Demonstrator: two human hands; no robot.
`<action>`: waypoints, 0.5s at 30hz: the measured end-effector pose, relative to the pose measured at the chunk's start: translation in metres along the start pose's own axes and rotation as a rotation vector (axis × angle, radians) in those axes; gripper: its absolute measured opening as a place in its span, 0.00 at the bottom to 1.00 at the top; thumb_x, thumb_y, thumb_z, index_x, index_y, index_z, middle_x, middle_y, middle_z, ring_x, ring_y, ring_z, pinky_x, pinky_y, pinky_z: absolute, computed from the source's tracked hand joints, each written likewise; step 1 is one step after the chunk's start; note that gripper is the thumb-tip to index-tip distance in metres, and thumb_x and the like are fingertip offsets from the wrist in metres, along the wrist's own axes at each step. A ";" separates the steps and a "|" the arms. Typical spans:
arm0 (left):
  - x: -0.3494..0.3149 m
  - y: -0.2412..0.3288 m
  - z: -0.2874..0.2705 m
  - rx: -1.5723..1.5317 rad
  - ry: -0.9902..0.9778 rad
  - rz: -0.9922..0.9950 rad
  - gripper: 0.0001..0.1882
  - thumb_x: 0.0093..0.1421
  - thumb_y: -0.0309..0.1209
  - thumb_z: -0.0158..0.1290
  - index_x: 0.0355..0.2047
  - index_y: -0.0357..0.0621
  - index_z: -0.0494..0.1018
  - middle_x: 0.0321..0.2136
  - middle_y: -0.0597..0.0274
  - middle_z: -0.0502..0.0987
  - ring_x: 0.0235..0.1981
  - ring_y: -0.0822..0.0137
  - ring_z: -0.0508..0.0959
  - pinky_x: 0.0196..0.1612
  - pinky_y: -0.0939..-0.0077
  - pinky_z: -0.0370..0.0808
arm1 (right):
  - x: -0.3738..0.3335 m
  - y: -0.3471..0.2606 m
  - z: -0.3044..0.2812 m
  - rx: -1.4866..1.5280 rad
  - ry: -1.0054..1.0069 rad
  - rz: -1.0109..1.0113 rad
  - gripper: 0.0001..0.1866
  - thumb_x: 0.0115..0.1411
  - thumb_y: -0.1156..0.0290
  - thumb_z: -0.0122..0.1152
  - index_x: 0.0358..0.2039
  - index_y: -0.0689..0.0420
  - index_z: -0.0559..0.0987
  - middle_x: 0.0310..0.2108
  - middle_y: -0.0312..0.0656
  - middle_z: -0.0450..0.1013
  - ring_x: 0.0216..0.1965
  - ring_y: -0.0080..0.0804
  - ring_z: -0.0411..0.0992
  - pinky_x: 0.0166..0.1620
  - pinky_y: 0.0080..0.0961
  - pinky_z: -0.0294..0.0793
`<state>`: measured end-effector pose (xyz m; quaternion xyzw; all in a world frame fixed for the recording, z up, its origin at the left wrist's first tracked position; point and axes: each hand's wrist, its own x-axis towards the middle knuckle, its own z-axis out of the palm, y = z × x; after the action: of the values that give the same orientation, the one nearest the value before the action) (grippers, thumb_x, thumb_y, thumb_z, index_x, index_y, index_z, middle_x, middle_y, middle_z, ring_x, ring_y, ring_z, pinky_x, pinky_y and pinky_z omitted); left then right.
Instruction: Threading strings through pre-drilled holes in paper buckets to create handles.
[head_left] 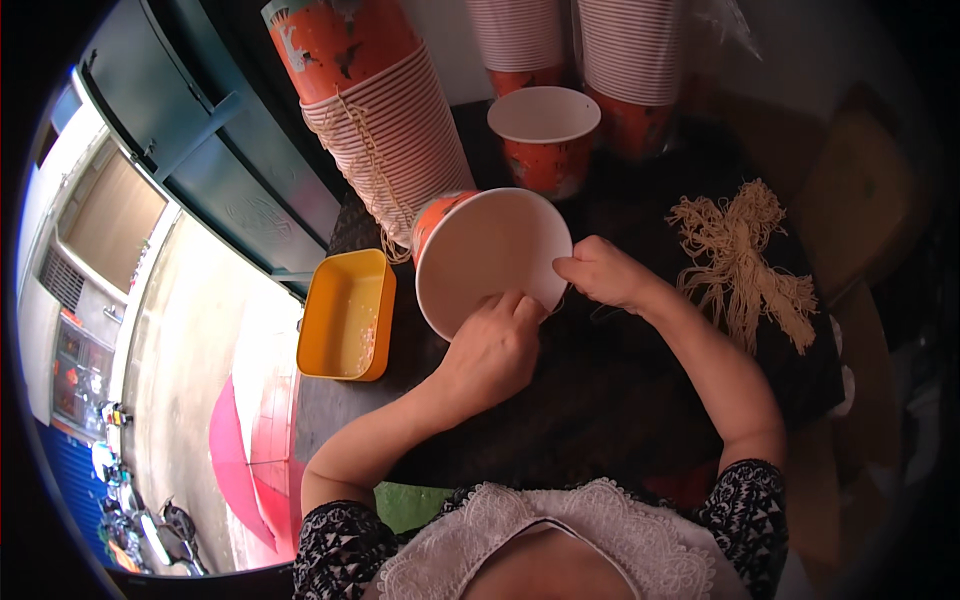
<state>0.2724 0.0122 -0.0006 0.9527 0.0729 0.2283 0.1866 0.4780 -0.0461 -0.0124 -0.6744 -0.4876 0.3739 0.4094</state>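
A large paper bucket (492, 262), white inside and orange outside, is tipped on its side with its mouth toward me. My left hand (497, 345) is closed at the lower right of the rim, its fingertips reaching just inside the mouth. At the right edge of the rim my right hand (612, 275) is closed in a pinch, the thumb against the rim. What lies between its fingers is hidden; a thin line shows faintly below them.
A tall stack of paper buckets (385, 140) with cords draped over it leans at the back left. Another bucket (545, 120) stands upright behind, near wrapped stacks (630, 60). A yellow tray (343, 320) holds small pale bits. Beige cord bundle (755, 265) lies right on the dark table.
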 end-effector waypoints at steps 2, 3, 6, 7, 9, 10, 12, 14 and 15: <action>-0.011 -0.001 0.005 0.171 -0.016 0.008 0.11 0.51 0.22 0.51 0.37 0.34 0.69 0.37 0.46 0.74 0.39 0.46 0.75 0.44 0.56 0.72 | 0.001 0.007 0.007 -0.085 0.094 -0.022 0.19 0.56 0.65 0.53 0.22 0.72 0.77 0.16 0.50 0.71 0.21 0.29 0.71 0.27 0.33 0.70; -0.017 -0.002 0.009 0.168 -0.019 0.004 0.11 0.51 0.22 0.51 0.37 0.34 0.69 0.37 0.46 0.74 0.39 0.46 0.75 0.44 0.56 0.72 | 0.001 0.009 0.009 -0.084 0.090 -0.018 0.19 0.56 0.65 0.53 0.22 0.72 0.77 0.16 0.50 0.71 0.21 0.29 0.71 0.27 0.33 0.70; -0.034 -0.007 0.024 0.352 -0.086 0.036 0.18 0.48 0.23 0.47 0.41 0.28 0.69 0.40 0.43 0.72 0.45 0.47 0.72 0.57 0.53 0.63 | 0.001 0.014 0.015 -0.141 0.117 -0.003 0.20 0.58 0.63 0.53 0.22 0.71 0.77 0.15 0.52 0.70 0.20 0.32 0.73 0.27 0.34 0.71; -0.038 -0.008 0.027 0.353 -0.088 0.032 0.18 0.48 0.23 0.47 0.41 0.28 0.69 0.40 0.43 0.72 0.45 0.47 0.72 0.57 0.53 0.63 | 0.000 0.016 0.016 -0.143 0.095 0.047 0.21 0.58 0.61 0.54 0.22 0.70 0.78 0.15 0.51 0.71 0.20 0.33 0.73 0.27 0.34 0.71; -0.042 -0.010 0.033 0.382 -0.108 0.056 0.18 0.48 0.23 0.47 0.41 0.28 0.69 0.41 0.43 0.71 0.46 0.47 0.71 0.57 0.55 0.64 | -0.003 0.026 0.018 -0.145 0.082 0.103 0.22 0.59 0.60 0.54 0.22 0.69 0.78 0.15 0.51 0.71 0.20 0.34 0.73 0.27 0.34 0.71; -0.043 -0.010 0.034 0.379 -0.108 0.061 0.18 0.48 0.23 0.47 0.41 0.28 0.69 0.41 0.43 0.71 0.46 0.47 0.71 0.57 0.55 0.64 | -0.002 0.038 0.021 -0.144 0.094 0.025 0.22 0.59 0.59 0.54 0.22 0.68 0.78 0.16 0.51 0.72 0.20 0.34 0.73 0.27 0.34 0.71; -0.044 -0.010 0.036 0.384 -0.080 0.053 0.19 0.49 0.23 0.48 0.42 0.27 0.69 0.43 0.42 0.70 0.49 0.47 0.70 0.56 0.56 0.64 | -0.009 0.034 0.026 -0.145 0.102 -0.053 0.22 0.59 0.58 0.55 0.22 0.67 0.79 0.16 0.51 0.72 0.19 0.34 0.73 0.27 0.34 0.71; -0.045 -0.012 0.039 0.404 -0.068 0.073 0.20 0.48 0.25 0.48 0.42 0.25 0.70 0.44 0.41 0.69 0.49 0.48 0.69 0.55 0.57 0.64 | -0.019 0.025 0.026 -0.188 0.104 0.006 0.22 0.60 0.57 0.55 0.24 0.65 0.80 0.18 0.52 0.73 0.21 0.38 0.74 0.28 0.34 0.72; -0.045 -0.012 0.040 0.426 -0.056 0.092 0.22 0.48 0.27 0.49 0.42 0.23 0.70 0.44 0.41 0.69 0.48 0.49 0.68 0.54 0.58 0.65 | -0.021 0.025 0.027 -0.189 0.107 0.007 0.22 0.60 0.57 0.55 0.24 0.65 0.80 0.18 0.52 0.73 0.21 0.38 0.74 0.28 0.34 0.72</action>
<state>0.2502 0.0002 -0.0571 0.9790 0.0706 0.1894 -0.0278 0.4576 -0.0661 -0.0438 -0.7306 -0.4959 0.2912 0.3682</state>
